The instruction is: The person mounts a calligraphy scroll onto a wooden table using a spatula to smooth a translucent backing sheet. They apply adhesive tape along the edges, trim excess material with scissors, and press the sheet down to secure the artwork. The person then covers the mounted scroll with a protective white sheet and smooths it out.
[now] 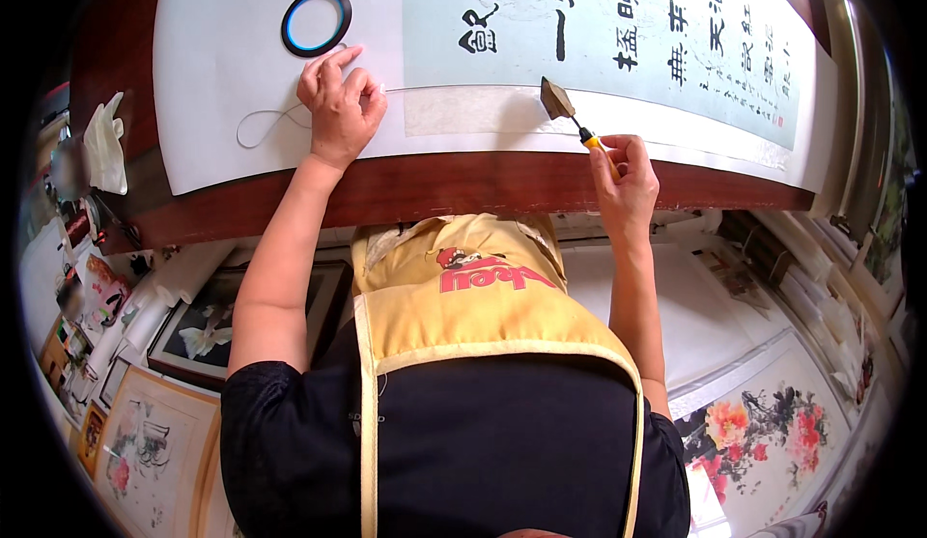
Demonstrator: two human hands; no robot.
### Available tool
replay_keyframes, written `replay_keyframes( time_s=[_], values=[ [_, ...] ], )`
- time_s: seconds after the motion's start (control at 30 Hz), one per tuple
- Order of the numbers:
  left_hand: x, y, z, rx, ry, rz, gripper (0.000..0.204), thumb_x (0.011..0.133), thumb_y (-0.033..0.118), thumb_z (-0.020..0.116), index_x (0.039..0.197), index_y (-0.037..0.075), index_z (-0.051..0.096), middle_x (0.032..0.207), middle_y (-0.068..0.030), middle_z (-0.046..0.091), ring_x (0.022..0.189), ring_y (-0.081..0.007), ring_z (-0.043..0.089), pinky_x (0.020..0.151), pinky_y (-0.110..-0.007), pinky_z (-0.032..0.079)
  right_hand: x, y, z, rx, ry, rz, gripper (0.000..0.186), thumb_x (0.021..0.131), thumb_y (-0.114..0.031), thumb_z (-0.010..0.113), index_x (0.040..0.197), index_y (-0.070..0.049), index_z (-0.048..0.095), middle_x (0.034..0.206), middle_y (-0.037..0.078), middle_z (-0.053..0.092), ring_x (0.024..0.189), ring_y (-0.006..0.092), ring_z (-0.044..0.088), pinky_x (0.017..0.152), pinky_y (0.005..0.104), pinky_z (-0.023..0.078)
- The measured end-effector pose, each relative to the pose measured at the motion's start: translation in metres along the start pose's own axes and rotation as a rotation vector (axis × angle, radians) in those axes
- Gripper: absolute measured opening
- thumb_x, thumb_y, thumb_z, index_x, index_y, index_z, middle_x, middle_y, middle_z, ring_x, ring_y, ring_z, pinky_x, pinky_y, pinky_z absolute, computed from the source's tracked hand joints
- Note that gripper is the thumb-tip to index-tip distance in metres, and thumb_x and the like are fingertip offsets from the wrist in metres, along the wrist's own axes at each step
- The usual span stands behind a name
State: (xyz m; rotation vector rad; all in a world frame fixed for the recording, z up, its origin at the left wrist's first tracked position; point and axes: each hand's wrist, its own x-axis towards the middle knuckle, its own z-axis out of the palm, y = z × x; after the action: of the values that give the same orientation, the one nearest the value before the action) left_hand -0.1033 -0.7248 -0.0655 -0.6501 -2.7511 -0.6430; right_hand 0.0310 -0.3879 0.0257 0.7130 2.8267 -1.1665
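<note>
My left hand rests on a white backing sheet, fingers curled and pinching the end of a thin tape strip that loops off to the left. My right hand grips the yellow handle of a small tacking iron, whose dark wedge-shaped tip presses on the white border under a pale blue calligraphy scroll. A black roll of tape lies flat above my left hand.
The sheet lies on a dark red wooden table. A crumpled white cloth sits at the table's left end. Framed pictures and flower paintings lie on the floor around me. I wear a yellow apron.
</note>
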Motion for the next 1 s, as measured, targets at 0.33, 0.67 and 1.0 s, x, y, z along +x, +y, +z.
replay_keyframes(
  time_s=[0.33, 0.67, 1.0],
  values=[
    [-0.003, -0.002, 0.001, -0.001, -0.003, -0.020, 0.015, 0.077, 0.018, 0.073, 0.074, 0.012, 0.059, 0.133, -0.0041, 0.059, 0.127, -0.0293, 0.042, 0.109, -0.043, 0.029, 0.007, 0.005, 0.005, -0.140, 0.033, -0.151, 0.013, 0.090, -0.012, 0.072, 0.090, -0.005, 0.062, 0.084, 0.009, 0.064, 0.071, 0.0271, 0.064, 0.061, 0.0373, 0.050],
    [-0.003, -0.002, -0.001, -0.014, -0.007, -0.019, 0.016, 0.076, 0.017, 0.074, 0.072, 0.013, 0.059, 0.133, -0.0041, 0.059, 0.128, -0.0294, 0.042, 0.109, -0.043, 0.028, 0.009, -0.010, 0.016, -0.204, -0.022, -0.164, 0.014, 0.088, -0.018, 0.074, 0.089, -0.010, 0.063, 0.082, 0.006, 0.062, 0.071, 0.0305, 0.064, 0.059, 0.0401, 0.050],
    [-0.002, -0.002, -0.004, -0.005, -0.021, -0.037, 0.015, 0.078, 0.017, 0.073, 0.072, 0.013, 0.059, 0.131, -0.0018, 0.062, 0.131, -0.0289, 0.041, 0.111, -0.046, 0.026, 0.005, -0.051, 0.048, -0.342, -0.130, -0.239, 0.014, 0.092, -0.024, 0.069, 0.091, -0.014, 0.059, 0.087, 0.005, 0.059, 0.069, 0.0314, 0.064, 0.056, 0.0435, 0.050]
  ],
)
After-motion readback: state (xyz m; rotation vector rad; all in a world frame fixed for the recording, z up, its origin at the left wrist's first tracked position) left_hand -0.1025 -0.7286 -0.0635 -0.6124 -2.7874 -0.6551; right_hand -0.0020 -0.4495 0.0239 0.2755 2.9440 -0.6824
